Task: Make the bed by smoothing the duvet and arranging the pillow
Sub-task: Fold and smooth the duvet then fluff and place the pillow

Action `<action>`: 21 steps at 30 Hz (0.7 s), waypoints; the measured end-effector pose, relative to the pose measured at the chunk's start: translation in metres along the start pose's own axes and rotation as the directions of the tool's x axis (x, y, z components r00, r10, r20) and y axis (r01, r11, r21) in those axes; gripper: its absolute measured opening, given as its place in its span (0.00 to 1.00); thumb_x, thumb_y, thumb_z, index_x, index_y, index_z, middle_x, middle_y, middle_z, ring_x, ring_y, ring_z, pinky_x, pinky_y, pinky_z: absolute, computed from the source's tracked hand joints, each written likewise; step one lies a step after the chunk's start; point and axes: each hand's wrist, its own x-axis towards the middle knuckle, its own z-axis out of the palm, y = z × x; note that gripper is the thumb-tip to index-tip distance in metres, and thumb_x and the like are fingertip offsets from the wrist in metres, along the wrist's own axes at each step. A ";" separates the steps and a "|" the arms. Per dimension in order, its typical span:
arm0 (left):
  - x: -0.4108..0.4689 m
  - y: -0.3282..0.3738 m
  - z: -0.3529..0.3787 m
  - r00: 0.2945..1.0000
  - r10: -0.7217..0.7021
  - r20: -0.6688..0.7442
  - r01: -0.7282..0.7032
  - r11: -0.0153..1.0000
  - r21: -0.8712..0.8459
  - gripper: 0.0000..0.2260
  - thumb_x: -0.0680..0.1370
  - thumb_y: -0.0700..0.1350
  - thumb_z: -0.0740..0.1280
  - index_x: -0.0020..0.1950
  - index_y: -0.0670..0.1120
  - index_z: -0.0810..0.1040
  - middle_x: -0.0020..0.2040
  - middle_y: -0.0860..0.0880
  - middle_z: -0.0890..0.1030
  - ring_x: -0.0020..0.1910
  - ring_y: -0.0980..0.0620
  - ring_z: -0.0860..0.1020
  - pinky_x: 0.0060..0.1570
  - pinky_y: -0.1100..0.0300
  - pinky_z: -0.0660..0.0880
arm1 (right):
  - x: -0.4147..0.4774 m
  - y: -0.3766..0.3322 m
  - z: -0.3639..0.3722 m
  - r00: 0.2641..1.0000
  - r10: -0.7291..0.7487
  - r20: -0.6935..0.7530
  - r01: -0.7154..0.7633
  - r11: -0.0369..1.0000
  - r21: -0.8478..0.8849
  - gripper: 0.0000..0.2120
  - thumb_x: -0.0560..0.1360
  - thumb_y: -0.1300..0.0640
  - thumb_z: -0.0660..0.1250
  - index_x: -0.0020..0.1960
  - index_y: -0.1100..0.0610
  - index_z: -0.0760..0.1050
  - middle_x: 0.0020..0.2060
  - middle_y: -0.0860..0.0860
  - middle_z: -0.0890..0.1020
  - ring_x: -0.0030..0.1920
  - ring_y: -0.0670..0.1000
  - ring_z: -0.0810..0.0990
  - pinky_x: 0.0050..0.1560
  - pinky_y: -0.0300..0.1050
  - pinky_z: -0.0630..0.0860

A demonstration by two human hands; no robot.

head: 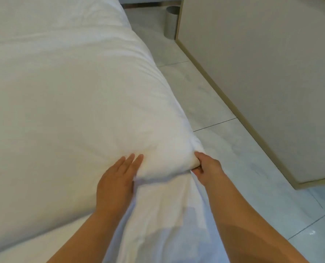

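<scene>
Duvet (pixel 72 95) is seen spread thick and white over the bed, its near corner bunched at the bed's edge, pinched by the right hand (pixel 205 168) between thumb and curled fingers, while the left hand (pixel 118 179) is laid flat just beside it, fingers straight. Smoothing is judged to be in hand: the corner is next to be drawn square and the folds pressed out; no pillow is seen. A cabinet (pixel 262 73) and metal bin (pixel 172 21) are noted across the tiled floor (pixel 224 149), so the aisle is judged tight.
</scene>
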 end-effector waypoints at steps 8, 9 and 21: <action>-0.006 0.031 0.007 0.979 -0.099 0.177 0.062 0.977 0.202 0.23 0.61 0.41 0.64 0.55 0.52 0.76 0.48 0.45 0.85 0.43 0.42 0.84 0.34 0.52 0.80 | 0.031 0.002 -0.044 0.967 -0.239 0.091 0.255 0.905 -0.339 0.20 0.75 0.69 0.62 0.65 0.60 0.69 0.62 0.58 0.74 0.53 0.53 0.73 0.59 0.48 0.74; -0.004 0.033 0.014 0.950 -0.142 0.277 0.077 0.969 0.234 0.23 0.57 0.41 0.67 0.52 0.51 0.80 0.47 0.44 0.85 0.42 0.41 0.84 0.33 0.51 0.80 | 0.037 0.002 -0.043 0.989 -0.113 0.093 0.137 0.940 -0.314 0.21 0.75 0.69 0.62 0.67 0.61 0.67 0.61 0.59 0.72 0.53 0.55 0.73 0.58 0.52 0.74; -0.011 0.042 0.015 0.825 -0.339 0.452 0.256 0.937 0.236 0.33 0.79 0.61 0.39 0.51 0.49 0.83 0.50 0.45 0.84 0.50 0.43 0.82 0.52 0.53 0.73 | 0.003 0.013 -0.020 0.518 -0.412 0.750 0.806 -0.057 -0.589 0.29 0.75 0.46 0.50 0.74 0.52 0.54 0.74 0.51 0.56 0.73 0.47 0.51 0.70 0.39 0.47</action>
